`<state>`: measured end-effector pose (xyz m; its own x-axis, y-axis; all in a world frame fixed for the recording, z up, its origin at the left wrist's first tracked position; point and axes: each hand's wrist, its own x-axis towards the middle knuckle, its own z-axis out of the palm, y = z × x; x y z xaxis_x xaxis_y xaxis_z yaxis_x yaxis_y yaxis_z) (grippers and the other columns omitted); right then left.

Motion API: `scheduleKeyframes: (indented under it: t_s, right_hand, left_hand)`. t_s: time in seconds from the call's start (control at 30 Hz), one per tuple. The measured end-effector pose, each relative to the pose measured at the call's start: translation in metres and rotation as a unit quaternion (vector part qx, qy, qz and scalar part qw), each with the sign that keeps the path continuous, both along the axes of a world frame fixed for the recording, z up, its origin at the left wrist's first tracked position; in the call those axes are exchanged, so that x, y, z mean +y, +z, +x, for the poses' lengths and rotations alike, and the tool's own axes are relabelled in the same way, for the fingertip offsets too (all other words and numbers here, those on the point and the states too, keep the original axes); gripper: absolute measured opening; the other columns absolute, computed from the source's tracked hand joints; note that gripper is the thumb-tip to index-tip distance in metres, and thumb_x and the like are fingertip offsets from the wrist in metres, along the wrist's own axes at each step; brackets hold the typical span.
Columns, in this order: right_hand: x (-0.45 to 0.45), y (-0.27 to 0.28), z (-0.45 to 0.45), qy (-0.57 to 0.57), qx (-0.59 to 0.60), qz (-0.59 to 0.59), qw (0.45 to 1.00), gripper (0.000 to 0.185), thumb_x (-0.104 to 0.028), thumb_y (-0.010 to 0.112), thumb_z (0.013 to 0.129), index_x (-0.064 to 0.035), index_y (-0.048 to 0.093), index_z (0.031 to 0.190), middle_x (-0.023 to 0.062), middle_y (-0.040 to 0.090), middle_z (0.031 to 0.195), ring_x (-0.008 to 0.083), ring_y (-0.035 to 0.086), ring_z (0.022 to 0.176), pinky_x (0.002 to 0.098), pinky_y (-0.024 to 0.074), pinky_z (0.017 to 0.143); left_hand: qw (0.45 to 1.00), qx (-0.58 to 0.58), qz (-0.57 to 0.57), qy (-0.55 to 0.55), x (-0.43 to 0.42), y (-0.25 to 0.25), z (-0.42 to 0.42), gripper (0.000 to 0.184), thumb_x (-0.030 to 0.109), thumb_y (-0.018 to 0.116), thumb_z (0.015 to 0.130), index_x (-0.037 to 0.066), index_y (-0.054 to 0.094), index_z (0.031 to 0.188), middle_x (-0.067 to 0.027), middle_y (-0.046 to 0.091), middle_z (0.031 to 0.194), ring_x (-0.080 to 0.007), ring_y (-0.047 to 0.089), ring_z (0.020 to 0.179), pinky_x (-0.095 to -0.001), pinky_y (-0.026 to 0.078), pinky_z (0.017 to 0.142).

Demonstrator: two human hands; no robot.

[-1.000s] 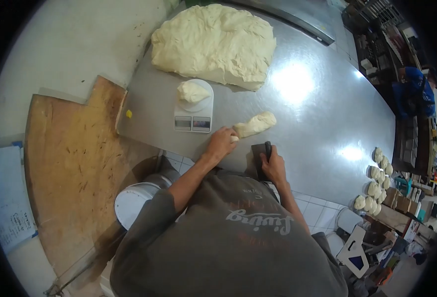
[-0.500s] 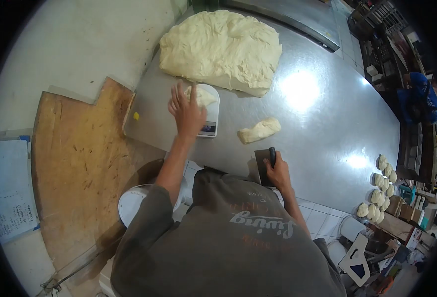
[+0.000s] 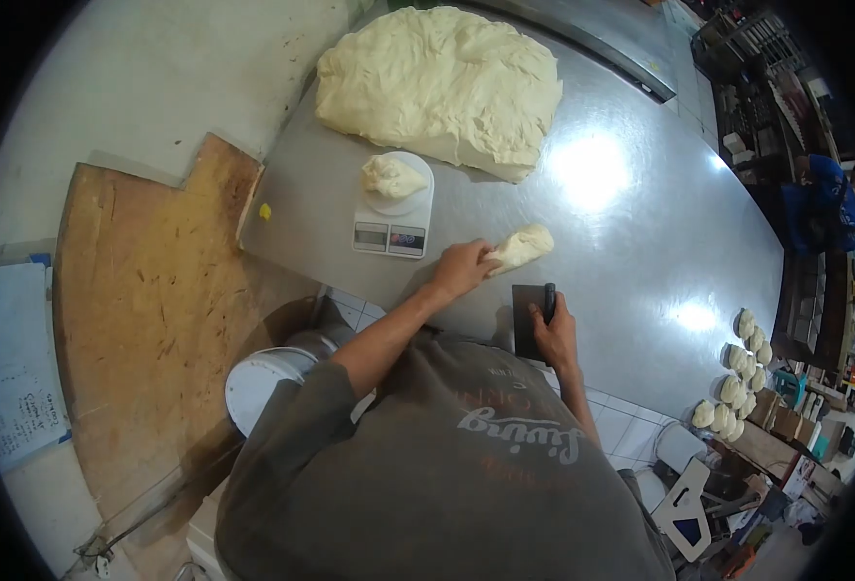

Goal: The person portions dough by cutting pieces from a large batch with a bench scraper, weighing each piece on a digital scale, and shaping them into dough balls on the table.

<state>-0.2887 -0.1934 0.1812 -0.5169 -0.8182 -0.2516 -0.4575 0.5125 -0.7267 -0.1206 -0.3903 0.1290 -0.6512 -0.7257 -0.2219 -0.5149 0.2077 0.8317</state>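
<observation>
My left hand (image 3: 464, 268) has its fingers closed on the near end of a small strip of dough (image 3: 524, 248) lying on the metal table. In my right hand (image 3: 556, 332) is a dough scraper (image 3: 528, 318), gripped by its black handle, its dark blade near the table's front edge. A digital kitchen scale (image 3: 388, 229) stands left of my left hand, with a dough piece (image 3: 391, 177) resting on its round plate. Behind the scale spreads a large mass of dough (image 3: 439, 89).
Several dough balls (image 3: 734, 391) sit in rows at the table's right end. A white lidded bucket (image 3: 261, 389) stands below the front edge at left. A wooden board (image 3: 146, 320) leans along the left wall. A person in blue (image 3: 824, 201) is at the far right.
My left hand has moved right from the dough on the scale to the dough strip and closed on its end. The scraper stays in my right hand, almost in place.
</observation>
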Motion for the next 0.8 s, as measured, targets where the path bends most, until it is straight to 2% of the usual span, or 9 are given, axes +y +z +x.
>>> scheduleKeyframes:
  t_s: [0.1,0.2,0.3,0.4,0.5,0.6,0.7,0.8]
  right_hand:
    - [-0.002,0.002,-0.002,-0.004,0.003,0.051,0.999,0.035,-0.025,0.071,0.103,0.0004,0.058,0.125,0.0277,0.074,0.093,0.0476,0.072,0.084,0.0508,0.0553,0.076]
    - [-0.006,0.002,0.005,-0.002,0.024,0.045,0.999,0.034,-0.025,0.070,0.103,-0.0003,0.057,0.124,0.0287,0.074,0.092,0.0497,0.072,0.086,0.0530,0.0547,0.075]
    - [-0.019,0.014,0.014,0.008,0.048,0.050,0.998,0.036,-0.024,0.068,0.104,-0.0005,0.054,0.127,0.0315,0.074,0.094,0.0521,0.072,0.092,0.0565,0.0540,0.076]
    - [-0.048,0.025,0.030,0.064,0.117,-0.015,0.991,0.036,-0.022,0.067,0.103,0.0002,0.052,0.127,0.0314,0.071,0.082,0.0529,0.071,0.079,0.0598,0.0535,0.068]
    - [-0.098,0.044,0.056,0.127,0.134,0.088,0.979,0.033,-0.018,0.067,0.100,0.0013,0.051,0.122,0.0307,0.073,0.085,0.0511,0.072,0.077,0.0593,0.0563,0.069]
    - [-0.127,-0.023,0.069,0.150,0.205,-0.016,0.967,0.030,-0.013,0.067,0.096,0.0003,0.050,0.116,0.0282,0.074,0.087,0.0489,0.073,0.076,0.0580,0.0581,0.069]
    - [-0.148,-0.019,0.069,0.151,0.198,0.031,0.968,0.029,-0.011,0.067,0.094,-0.0008,0.049,0.114,0.0269,0.074,0.089,0.0480,0.074,0.079,0.0565,0.0591,0.069]
    - [-0.134,-0.012,0.064,0.141,0.184,0.021,0.972,0.031,-0.014,0.066,0.097,-0.0006,0.048,0.117,0.0264,0.074,0.088,0.0485,0.074,0.081,0.0578,0.0585,0.069]
  left_hand:
    - [0.996,0.063,0.035,0.046,0.003,-0.009,0.022,0.039,0.034,0.083,0.095,0.003,0.080,0.119,-0.0143,0.083,0.100,-0.0241,0.081,0.089,-0.0347,0.061,0.077]
    - [0.990,0.048,0.069,0.110,0.012,0.002,0.034,0.029,0.031,0.082,0.094,0.008,0.083,0.113,-0.0150,0.082,0.098,-0.0259,0.081,0.088,-0.0360,0.061,0.079]
    - [0.986,0.022,0.021,0.163,0.021,-0.002,0.040,0.028,0.030,0.081,0.095,0.007,0.083,0.110,-0.0147,0.082,0.095,-0.0248,0.081,0.086,-0.0357,0.062,0.078]
    - [0.986,0.004,0.044,0.162,0.021,-0.005,0.051,0.035,0.033,0.083,0.095,0.004,0.082,0.116,-0.0147,0.083,0.097,-0.0197,0.081,0.086,-0.0327,0.061,0.076]
    - [0.988,0.006,0.052,0.145,0.021,0.003,0.055,0.034,0.032,0.082,0.096,0.003,0.083,0.114,-0.0144,0.083,0.096,-0.0204,0.081,0.088,-0.0326,0.061,0.076]
    - [0.990,-0.033,-0.008,0.138,0.026,-0.003,0.060,0.033,0.032,0.081,0.097,0.003,0.082,0.112,-0.0149,0.083,0.096,-0.0200,0.081,0.089,-0.0330,0.061,0.077]
    - [0.989,-0.032,0.009,0.144,0.027,0.009,0.067,0.031,0.030,0.078,0.100,0.002,0.081,0.113,-0.0153,0.083,0.098,-0.0194,0.081,0.088,-0.0332,0.060,0.077]
    - [0.984,0.057,0.057,0.158,0.022,0.027,0.073,0.032,0.029,0.076,0.102,0.000,0.079,0.114,-0.0114,0.083,0.096,-0.0162,0.079,0.089,-0.0322,0.060,0.077]
